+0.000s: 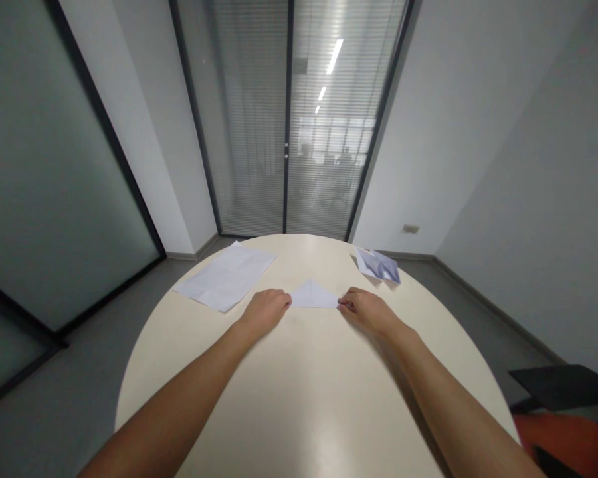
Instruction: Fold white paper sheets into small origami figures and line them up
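Observation:
A sheet of paper folded into a triangle (313, 295) lies on the round table, its point facing away from me and its long edge towards me. My left hand (268, 309) is closed at the triangle's left corner, the fingertips mostly turned out of sight. At the opposite corner my right hand (367, 309) pinches the paper between thumb and fingers. A faint crease runs down the middle of the triangle.
Flat white sheets (226, 275) lie at the table's far left. A creased, folded paper (377, 265) sits near the far right edge. The pale table (299, 385) has a chair (568, 425) at its right. Beyond stands a glass partition with blinds (252, 133).

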The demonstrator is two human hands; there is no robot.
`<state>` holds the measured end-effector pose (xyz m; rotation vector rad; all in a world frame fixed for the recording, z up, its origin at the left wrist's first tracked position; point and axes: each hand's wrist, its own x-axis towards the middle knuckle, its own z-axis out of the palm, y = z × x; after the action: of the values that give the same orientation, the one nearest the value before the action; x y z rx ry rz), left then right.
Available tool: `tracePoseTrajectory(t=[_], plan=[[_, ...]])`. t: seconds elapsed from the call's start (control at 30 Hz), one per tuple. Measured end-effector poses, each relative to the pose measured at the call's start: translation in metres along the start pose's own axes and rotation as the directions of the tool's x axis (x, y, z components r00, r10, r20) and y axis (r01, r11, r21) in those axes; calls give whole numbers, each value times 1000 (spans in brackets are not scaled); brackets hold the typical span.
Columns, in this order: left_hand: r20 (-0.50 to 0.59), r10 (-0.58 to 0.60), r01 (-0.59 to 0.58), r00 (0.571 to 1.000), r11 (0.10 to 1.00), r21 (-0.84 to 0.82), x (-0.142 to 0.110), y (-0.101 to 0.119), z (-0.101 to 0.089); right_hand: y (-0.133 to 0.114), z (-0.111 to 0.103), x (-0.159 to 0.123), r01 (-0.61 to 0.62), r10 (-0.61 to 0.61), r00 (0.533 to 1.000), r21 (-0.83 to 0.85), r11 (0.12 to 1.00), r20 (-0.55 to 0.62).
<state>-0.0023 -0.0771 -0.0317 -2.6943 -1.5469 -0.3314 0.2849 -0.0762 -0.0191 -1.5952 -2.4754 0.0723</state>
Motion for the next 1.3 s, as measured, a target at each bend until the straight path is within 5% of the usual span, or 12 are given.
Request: tracePoseTrajectory(t=[1.3], plan=[[-92, 11, -12, 996, 1000, -13, 1, -5, 10, 2, 2, 1, -63, 57, 985, -33, 997, -162]])
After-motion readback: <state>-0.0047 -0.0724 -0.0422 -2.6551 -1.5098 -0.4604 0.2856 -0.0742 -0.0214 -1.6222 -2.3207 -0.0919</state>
